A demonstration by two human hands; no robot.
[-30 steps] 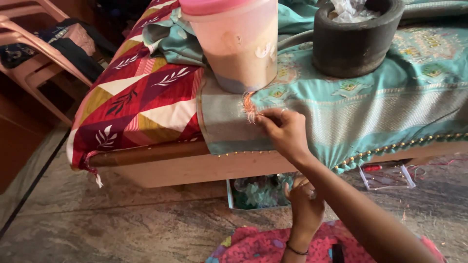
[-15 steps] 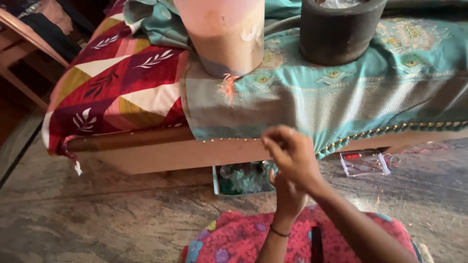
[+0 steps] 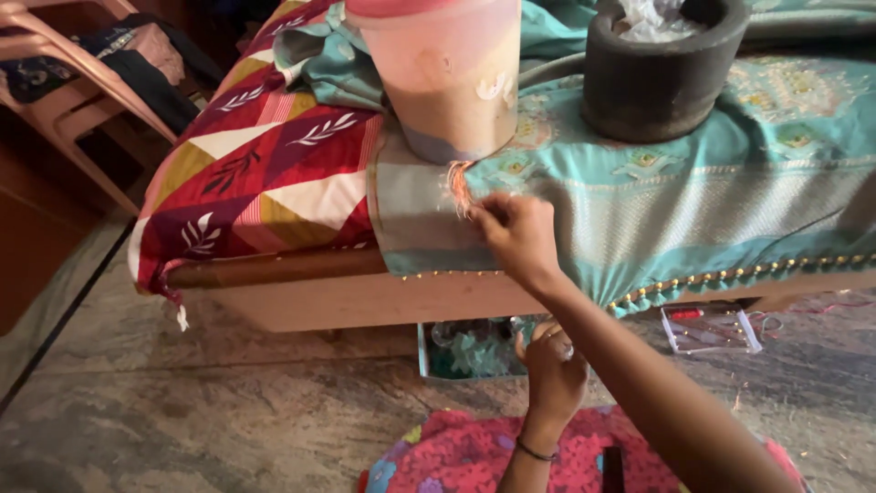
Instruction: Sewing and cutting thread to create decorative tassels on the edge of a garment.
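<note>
Back up at the near edge of the teal cloth [image 3: 639, 210] with the right hand [image 3: 516, 233], after half a second drawn down and away from it, close above the left. Pinches with thumb and fingertips pressed together on the tuft of orange threads [image 3: 459, 187], which hangs from the cloth just below the pinkish plastic tub [image 3: 447, 82] standing on it. Means the threads are once more under tension from the fingers, the pull-away stroke being over and the work back at the same spot on the hem. Keeps the left hand [image 3: 552, 374] low, nearer than the wooden bed frame [image 3: 365, 297] and above the pink patterned mat [image 3: 456, 452], fingers curled inward; possibly closed on something small, though too blurred to tell. Leaves the dark stone mortar [image 3: 662, 68] resting on the cloth to the right of the tub, unmoved, and the red and yellow sheet [image 3: 265, 173] to the left.
</note>
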